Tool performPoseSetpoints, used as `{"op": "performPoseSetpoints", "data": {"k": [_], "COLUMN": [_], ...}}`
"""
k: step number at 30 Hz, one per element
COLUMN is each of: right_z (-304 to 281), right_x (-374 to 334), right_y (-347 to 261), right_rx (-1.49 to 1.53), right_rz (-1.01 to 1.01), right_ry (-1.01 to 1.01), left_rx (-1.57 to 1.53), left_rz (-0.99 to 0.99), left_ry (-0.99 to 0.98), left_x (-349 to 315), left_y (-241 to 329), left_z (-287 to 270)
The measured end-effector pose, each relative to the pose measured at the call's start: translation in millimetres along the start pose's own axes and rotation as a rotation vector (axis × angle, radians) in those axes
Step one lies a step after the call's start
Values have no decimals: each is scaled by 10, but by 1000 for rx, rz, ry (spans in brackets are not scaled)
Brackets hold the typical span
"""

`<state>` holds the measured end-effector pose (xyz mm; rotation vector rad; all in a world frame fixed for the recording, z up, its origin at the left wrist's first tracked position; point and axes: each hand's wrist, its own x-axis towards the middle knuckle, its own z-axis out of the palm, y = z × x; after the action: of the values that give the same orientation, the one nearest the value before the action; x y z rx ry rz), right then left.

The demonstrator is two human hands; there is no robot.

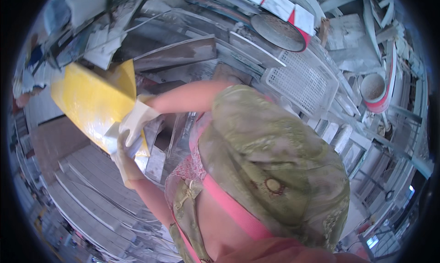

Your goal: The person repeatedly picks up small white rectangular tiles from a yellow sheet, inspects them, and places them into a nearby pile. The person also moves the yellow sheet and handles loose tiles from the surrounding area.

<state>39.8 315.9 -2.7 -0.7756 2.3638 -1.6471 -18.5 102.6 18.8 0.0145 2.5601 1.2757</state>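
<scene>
Both hands (130, 139) on yellow sheet (89, 100)

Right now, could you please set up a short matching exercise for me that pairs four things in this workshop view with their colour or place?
Things:
1. flat mould
2. perforated crate
3. round sieve
4. small bucket

Descriptions:
A. white plastic with a grid of holes, right of centre
B. yellow, held in both gloved hands at the left
C. round with a red band, far right, pale powder inside
D. dark dusty disc at the top, beside red and white panels

Pairs: 1-B, 2-A, 3-D, 4-C. The left hand and right hand both grip the mould's lower edge.
</scene>
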Motion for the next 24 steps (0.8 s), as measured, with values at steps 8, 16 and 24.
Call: {"op": "performPoseSetpoints", "data": {"k": [8,16,24], "right_z": [-1607,-1094,-1434], "right_x": [-5145,-6217,-5226], "right_y": [-596,-169,-237], "right_rx": [-1121,-812,-879], "right_rz": [1144,1276,1395], "right_ry": [688,658,627], "left_rx": [-24,-8,-33], "left_rz": [-57,-95,-92], "left_ry": [17,37,35], "left_x": [-36,-220,-262], "left_y": [172,265,252], "left_z": [52,42,0]}}
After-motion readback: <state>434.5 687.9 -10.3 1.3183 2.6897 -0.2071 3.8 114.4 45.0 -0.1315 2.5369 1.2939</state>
